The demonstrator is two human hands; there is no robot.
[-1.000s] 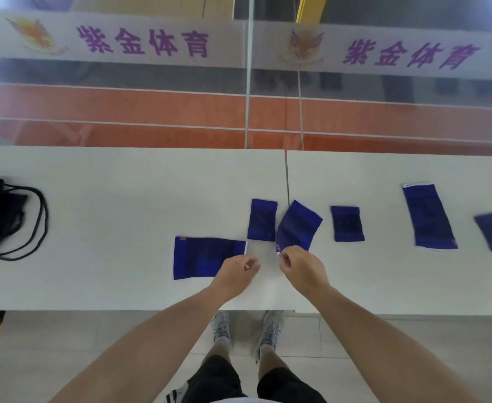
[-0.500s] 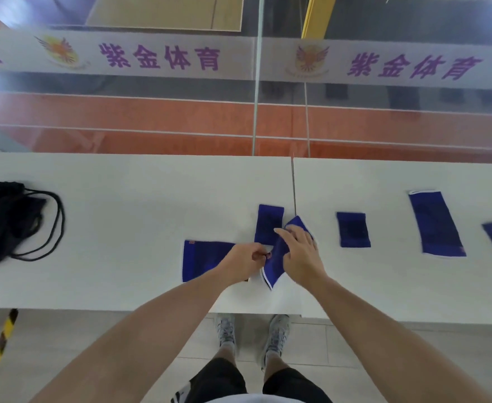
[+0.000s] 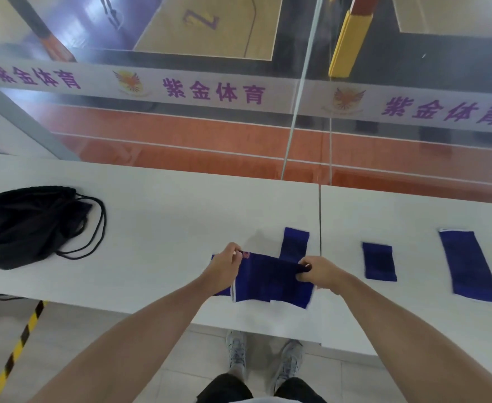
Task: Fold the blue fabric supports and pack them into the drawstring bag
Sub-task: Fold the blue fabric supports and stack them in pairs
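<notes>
Near the front edge of a white table (image 3: 157, 228), a person's left hand (image 3: 224, 267) and right hand (image 3: 318, 271) each pinch an upper corner of a blue fabric support (image 3: 270, 282), stretched between them and hanging toward the table. Another support (image 3: 294, 242) lies just behind it; two more (image 3: 379, 261) (image 3: 468, 266) lie toward the right end. A black drawstring bag (image 3: 26, 225) sits at the left end. A banner (image 3: 215, 91) beyond reads 紫金体育.

White banner (image 3: 297, 94) w/ purple txt "紫金体育", repeated.
</notes>
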